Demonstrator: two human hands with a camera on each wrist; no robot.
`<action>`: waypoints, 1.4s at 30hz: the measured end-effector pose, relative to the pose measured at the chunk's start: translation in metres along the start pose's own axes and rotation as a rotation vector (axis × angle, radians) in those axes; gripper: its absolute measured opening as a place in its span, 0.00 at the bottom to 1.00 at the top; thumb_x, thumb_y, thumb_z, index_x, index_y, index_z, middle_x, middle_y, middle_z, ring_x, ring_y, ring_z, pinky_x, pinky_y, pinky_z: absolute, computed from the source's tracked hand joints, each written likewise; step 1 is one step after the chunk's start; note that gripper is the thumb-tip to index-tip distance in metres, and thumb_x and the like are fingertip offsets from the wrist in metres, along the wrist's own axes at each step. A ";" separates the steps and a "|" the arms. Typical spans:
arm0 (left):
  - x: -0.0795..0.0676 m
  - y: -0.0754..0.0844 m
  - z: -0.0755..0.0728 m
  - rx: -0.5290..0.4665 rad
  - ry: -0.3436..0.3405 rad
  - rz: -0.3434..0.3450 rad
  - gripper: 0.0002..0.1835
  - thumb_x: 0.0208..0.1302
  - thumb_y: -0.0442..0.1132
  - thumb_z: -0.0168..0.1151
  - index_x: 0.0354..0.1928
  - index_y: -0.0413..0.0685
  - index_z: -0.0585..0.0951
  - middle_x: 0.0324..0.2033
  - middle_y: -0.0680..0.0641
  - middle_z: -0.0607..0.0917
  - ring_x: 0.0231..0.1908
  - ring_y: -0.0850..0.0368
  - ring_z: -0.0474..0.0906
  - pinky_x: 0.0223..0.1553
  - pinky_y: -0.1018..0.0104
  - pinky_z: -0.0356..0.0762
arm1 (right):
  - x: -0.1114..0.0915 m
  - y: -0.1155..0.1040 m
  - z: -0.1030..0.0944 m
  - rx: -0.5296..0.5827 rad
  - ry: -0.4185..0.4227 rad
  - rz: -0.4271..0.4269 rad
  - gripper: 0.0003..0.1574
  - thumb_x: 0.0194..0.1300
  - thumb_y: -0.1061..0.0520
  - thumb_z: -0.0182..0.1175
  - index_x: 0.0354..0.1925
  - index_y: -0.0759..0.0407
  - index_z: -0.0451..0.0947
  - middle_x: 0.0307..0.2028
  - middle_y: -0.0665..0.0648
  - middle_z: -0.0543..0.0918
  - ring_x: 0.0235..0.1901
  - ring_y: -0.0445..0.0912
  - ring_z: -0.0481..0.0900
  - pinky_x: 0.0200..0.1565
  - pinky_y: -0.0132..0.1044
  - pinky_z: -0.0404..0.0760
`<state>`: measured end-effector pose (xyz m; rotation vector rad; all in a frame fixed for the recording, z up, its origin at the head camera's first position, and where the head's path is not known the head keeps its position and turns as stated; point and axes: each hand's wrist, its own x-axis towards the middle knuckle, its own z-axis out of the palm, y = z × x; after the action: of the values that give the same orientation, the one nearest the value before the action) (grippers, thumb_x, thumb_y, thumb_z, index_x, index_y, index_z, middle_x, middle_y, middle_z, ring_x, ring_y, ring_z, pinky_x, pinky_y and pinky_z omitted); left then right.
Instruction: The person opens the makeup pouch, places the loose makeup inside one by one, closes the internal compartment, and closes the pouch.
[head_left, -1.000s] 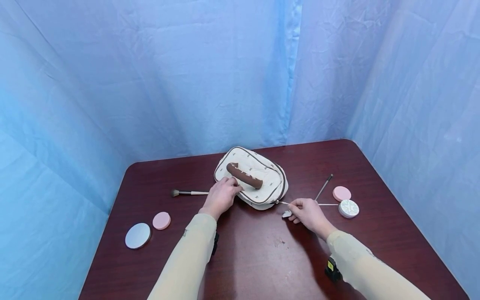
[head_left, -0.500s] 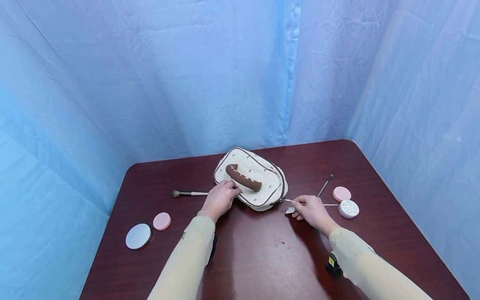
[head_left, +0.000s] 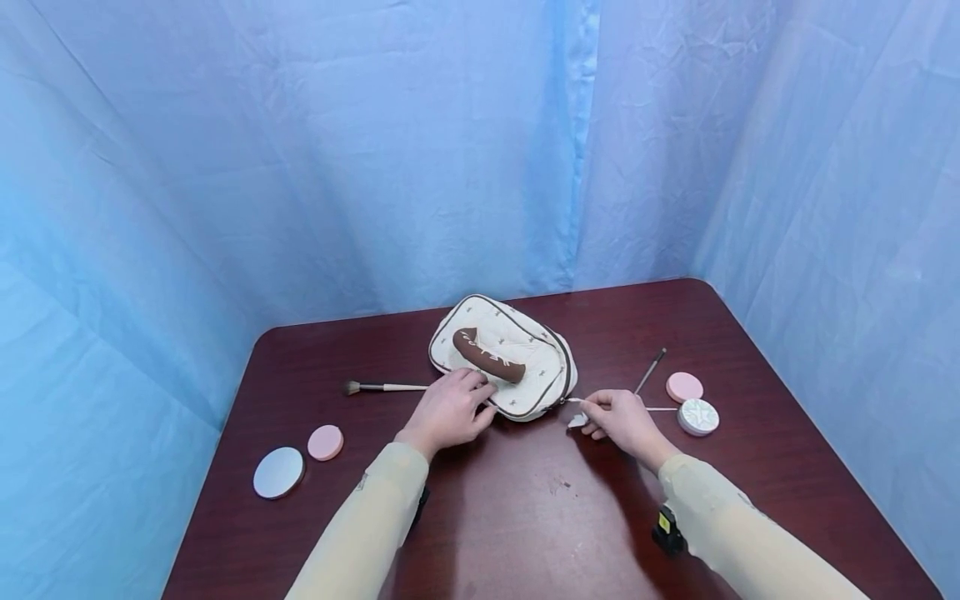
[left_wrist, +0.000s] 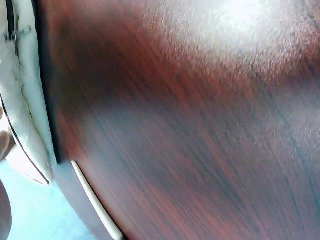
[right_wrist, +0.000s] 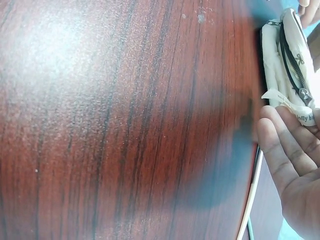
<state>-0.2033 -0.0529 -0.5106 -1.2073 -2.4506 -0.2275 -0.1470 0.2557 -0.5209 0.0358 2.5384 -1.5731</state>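
Note:
A cream makeup bag (head_left: 543, 346) with small bow prints, dark piping and a brown padded handle (head_left: 487, 357) lies near the table's back edge. My left hand (head_left: 450, 408) holds its near-left edge, fingers over the top and thumb at the front side. At the bag's near-right corner, my right hand (head_left: 622, 423) pinches a white printed ribbon pull (right_wrist: 300, 116). That ribbon hangs from the zipper slider (right_wrist: 304, 95), beside dark zipper teeth (right_wrist: 296, 72). The left wrist view shows only bits of fingers at its left edge, beside the bag (left_wrist: 25, 115).
Left on the dark wooden table (head_left: 510, 533) lie a makeup brush (head_left: 375, 387), a pink round compact (head_left: 326, 442) and a white round one (head_left: 278, 472). To the right are a thin brush (head_left: 650, 372), another pink compact (head_left: 684, 387) and a silvery patterned compact (head_left: 697, 417). Blue curtains (head_left: 420, 158) surround the table.
The zipper pull and my right hand have shifted slightly right along the bag's near corner. My left hand has moved right along the bag's edge, its thumb spreading from the fingers.

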 end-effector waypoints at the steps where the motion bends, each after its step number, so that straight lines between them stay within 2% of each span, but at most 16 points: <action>1: 0.001 0.003 0.000 0.007 0.009 0.027 0.13 0.65 0.47 0.67 0.47 0.48 0.87 0.44 0.48 0.85 0.48 0.49 0.80 0.56 0.58 0.77 | 0.000 0.000 0.000 0.004 -0.006 0.002 0.14 0.74 0.62 0.58 0.41 0.75 0.82 0.26 0.64 0.88 0.27 0.56 0.89 0.31 0.44 0.88; 6: 0.011 0.020 0.002 0.041 0.025 0.131 0.18 0.67 0.55 0.66 0.48 0.48 0.86 0.46 0.50 0.85 0.48 0.52 0.80 0.53 0.60 0.79 | 0.001 0.000 0.000 0.032 -0.028 0.001 0.14 0.74 0.62 0.58 0.42 0.76 0.82 0.26 0.63 0.88 0.28 0.55 0.88 0.31 0.43 0.88; 14: 0.025 0.050 0.004 0.117 0.040 0.199 0.21 0.64 0.56 0.69 0.50 0.50 0.85 0.49 0.52 0.86 0.53 0.54 0.82 0.55 0.63 0.81 | 0.000 0.000 0.001 0.051 -0.062 -0.018 0.14 0.73 0.62 0.59 0.40 0.76 0.82 0.25 0.62 0.87 0.26 0.50 0.87 0.30 0.39 0.87; 19: 0.026 0.060 0.010 0.184 0.053 0.184 0.25 0.62 0.57 0.71 0.53 0.47 0.84 0.51 0.49 0.87 0.53 0.53 0.84 0.55 0.63 0.81 | -0.002 -0.006 0.003 0.063 -0.095 -0.027 0.14 0.73 0.62 0.59 0.41 0.77 0.82 0.26 0.61 0.87 0.27 0.48 0.87 0.31 0.38 0.87; 22: 0.026 0.062 0.011 0.202 0.038 0.156 0.23 0.63 0.55 0.71 0.52 0.46 0.84 0.50 0.49 0.88 0.53 0.54 0.85 0.55 0.63 0.82 | -0.004 -0.010 0.004 0.080 -0.119 -0.037 0.15 0.73 0.62 0.59 0.41 0.78 0.82 0.26 0.62 0.88 0.28 0.48 0.87 0.31 0.38 0.87; 26: 0.026 0.063 0.009 0.230 0.005 0.114 0.15 0.65 0.48 0.69 0.48 0.48 0.83 0.42 0.52 0.87 0.43 0.59 0.86 0.42 0.66 0.84 | -0.005 -0.014 0.005 0.090 -0.151 -0.047 0.15 0.73 0.63 0.59 0.41 0.78 0.81 0.26 0.62 0.87 0.28 0.48 0.87 0.32 0.39 0.87; 29: 0.025 0.063 0.007 0.244 -0.024 0.087 0.09 0.65 0.43 0.66 0.45 0.50 0.83 0.36 0.55 0.85 0.37 0.61 0.85 0.33 0.67 0.82 | -0.006 -0.016 0.006 0.087 -0.165 -0.064 0.15 0.73 0.62 0.59 0.41 0.78 0.82 0.26 0.61 0.87 0.28 0.49 0.87 0.32 0.39 0.87; 31: 0.025 0.063 0.006 0.240 -0.046 0.079 0.08 0.65 0.40 0.65 0.45 0.50 0.83 0.34 0.55 0.85 0.36 0.62 0.85 0.31 0.66 0.82 | -0.007 -0.016 0.006 0.088 -0.168 -0.069 0.15 0.73 0.62 0.59 0.41 0.78 0.82 0.26 0.61 0.87 0.27 0.49 0.87 0.32 0.40 0.87; 37: 0.023 0.060 0.003 0.233 -0.115 0.073 0.11 0.66 0.38 0.63 0.49 0.49 0.82 0.40 0.55 0.88 0.43 0.62 0.86 0.39 0.67 0.84 | -0.008 -0.013 0.004 0.054 -0.166 -0.072 0.14 0.73 0.62 0.60 0.36 0.74 0.83 0.23 0.59 0.86 0.25 0.50 0.86 0.32 0.41 0.87; 42: 0.019 0.054 0.003 0.203 -0.109 0.100 0.11 0.66 0.37 0.62 0.49 0.48 0.81 0.44 0.54 0.89 0.48 0.61 0.86 0.46 0.67 0.83 | -0.008 -0.010 0.003 0.039 -0.176 -0.085 0.14 0.72 0.61 0.60 0.35 0.72 0.83 0.22 0.57 0.84 0.25 0.48 0.85 0.31 0.40 0.87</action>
<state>-0.1719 -0.0050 -0.5068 -1.2774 -2.4260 0.1160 -0.1393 0.2490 -0.5123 -0.1993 2.4033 -1.5789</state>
